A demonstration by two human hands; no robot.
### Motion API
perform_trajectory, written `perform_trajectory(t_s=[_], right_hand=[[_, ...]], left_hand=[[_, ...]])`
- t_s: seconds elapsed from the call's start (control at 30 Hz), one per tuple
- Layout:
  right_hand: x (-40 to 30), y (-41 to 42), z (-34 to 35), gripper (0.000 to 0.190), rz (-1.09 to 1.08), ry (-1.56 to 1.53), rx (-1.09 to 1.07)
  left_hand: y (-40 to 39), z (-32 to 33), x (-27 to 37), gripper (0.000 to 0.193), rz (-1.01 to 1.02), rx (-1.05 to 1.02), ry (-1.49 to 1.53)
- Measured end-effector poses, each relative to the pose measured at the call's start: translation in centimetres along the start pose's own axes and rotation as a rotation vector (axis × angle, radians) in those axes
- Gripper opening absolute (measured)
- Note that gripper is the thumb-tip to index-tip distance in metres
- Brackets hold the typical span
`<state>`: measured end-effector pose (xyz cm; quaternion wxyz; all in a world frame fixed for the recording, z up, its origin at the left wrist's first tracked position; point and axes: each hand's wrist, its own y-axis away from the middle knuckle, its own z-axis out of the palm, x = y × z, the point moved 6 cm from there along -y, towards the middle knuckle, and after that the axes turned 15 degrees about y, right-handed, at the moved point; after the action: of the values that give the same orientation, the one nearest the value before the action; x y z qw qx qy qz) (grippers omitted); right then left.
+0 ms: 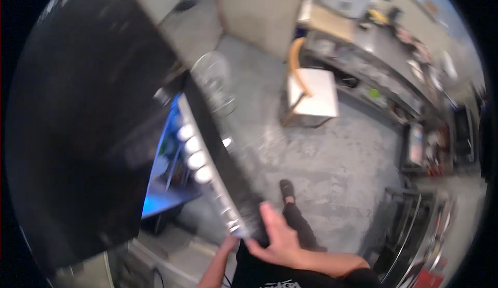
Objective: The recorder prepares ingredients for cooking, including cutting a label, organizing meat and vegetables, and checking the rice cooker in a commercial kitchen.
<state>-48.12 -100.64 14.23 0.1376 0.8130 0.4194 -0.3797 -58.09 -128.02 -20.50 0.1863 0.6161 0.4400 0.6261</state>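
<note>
A long black panel (218,144) with a pale inner edge runs diagonally down to my body. My right hand (278,237) grips its near end, the thumb and fingers spread around the black side. My left hand (230,243) is at the pale edge of the same end; its fingers are mostly hidden by the panel. Several white round objects (196,159) line the pale edge. Left of them is a blue-lit surface (159,198) with a blurred picture or reflection on it. A large dark flat surface (85,124) fills the left side. Motion blur hides detail.
A chair (313,93) with a white seat and wooden back stands on the grey floor (342,163). Beyond it is a metal counter (373,39) with loaded shelves. Transparent round items (214,78) stand beyond the panel. A dark rack (400,225) is at the right.
</note>
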Motion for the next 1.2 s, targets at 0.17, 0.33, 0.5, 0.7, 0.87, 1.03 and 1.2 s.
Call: perform_trajectory(t_s=[0.17, 0.33, 0.5, 0.7, 0.87, 1.03, 1.2], right_hand=[[-0.2, 2.7, 1.1, 0.069, -0.322, -0.476, -0.303], [3.9, 3.4, 2.1, 0.048, -0.587, 0.312, -0.418], [12.5, 3.6, 8.3, 0.043, -0.226, 0.787, -0.704], [21.8, 6.9, 3.4, 0.052, 0.134, 0.699, -0.887], [28.9, 5.8, 0.0, 0.055, 0.249, 0.612, -0.903], [38.5, 5.2, -8.3, 0.041, 0.351, 0.505, -0.625], [48.5, 6.0, -20.0, 0.043, 0.562, 0.536, -0.297]], left_hand=[[4.7, 3.7, 6.2, 0.058, 0.099, 0.222, 0.285], [13.5, -0.7, 13.6, 0.075, -0.032, 0.638, 0.844], [11.0, -11.0, 8.8, 0.077, 0.030, 0.930, 0.610], [10.6, -14.4, 14.3, 0.086, -0.126, 1.211, 0.153], [3.3, -8.6, 22.1, 0.071, -0.071, 0.659, 0.241], [-4.4, 4.4, 30.3, 0.058, -0.043, 0.120, 0.373], [-18.9, 13.5, 41.0, 0.045, 0.304, 0.031, -0.321]])
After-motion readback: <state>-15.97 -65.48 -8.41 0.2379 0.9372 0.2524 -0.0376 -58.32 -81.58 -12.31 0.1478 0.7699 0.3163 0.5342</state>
